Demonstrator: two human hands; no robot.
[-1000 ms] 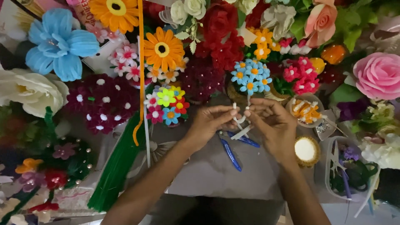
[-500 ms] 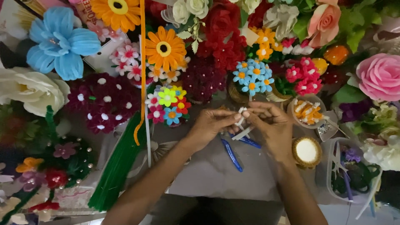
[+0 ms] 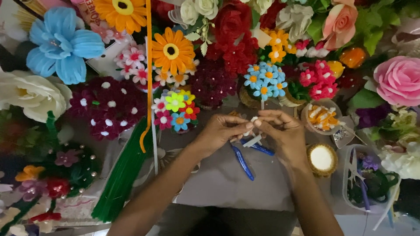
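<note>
The small white fuzzy pipe-cleaner piece (image 3: 253,131) is mostly hidden between both hands above the grey desk (image 3: 218,179); its shape is hard to make out. The left hand (image 3: 221,131) and right hand (image 3: 282,131) pinch it with their fingers, held slightly lower than half a second ago. Blue-handled pliers (image 3: 249,155) lie beneath.

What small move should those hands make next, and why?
Probably another pinch and twist of the white piece: both the left hand and right hand grip it between fingertips, over the blue-handled tool, so the shaping looks unfinished.
</note>
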